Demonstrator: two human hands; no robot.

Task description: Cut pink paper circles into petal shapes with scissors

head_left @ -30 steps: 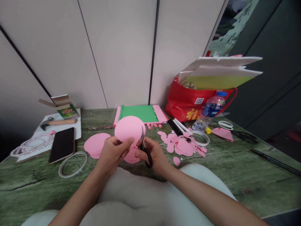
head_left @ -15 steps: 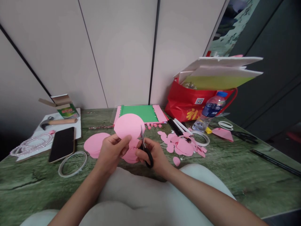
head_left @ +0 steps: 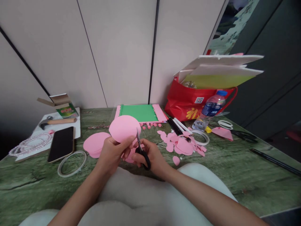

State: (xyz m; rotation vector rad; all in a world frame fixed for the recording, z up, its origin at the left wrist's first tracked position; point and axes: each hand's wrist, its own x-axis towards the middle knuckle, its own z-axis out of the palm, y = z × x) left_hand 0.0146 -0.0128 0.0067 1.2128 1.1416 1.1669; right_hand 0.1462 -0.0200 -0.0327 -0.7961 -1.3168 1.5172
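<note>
My left hand (head_left: 115, 152) pinches the lower edge of a round pink paper piece (head_left: 124, 128), held up above the table. In my right hand (head_left: 151, 155) is a pair of scissors (head_left: 142, 153) with black handles, its metal blades pointing up at the right edge of the paper. Fingers of the right hand wrap round the handles. More pink paper lies under and between my hands, partly hidden by them. To the left rests a stack of pink paper circles (head_left: 95, 144), and on the right a heap of pink paper scraps (head_left: 184, 146).
Left: a phone (head_left: 61, 144), a tape roll (head_left: 71, 164), a hammer (head_left: 58, 121) and bead strings (head_left: 30, 145). Behind my hands lies a green sheet (head_left: 138, 113) on pink paper. Right: a water bottle (head_left: 210, 110), a red bag (head_left: 181, 99), another tape roll (head_left: 199, 137) and a black pencil (head_left: 275, 161).
The round paper has shifted slightly left and down in my left hand. The scissors have moved a little left and down with my right hand, blades still at the paper's edge.
</note>
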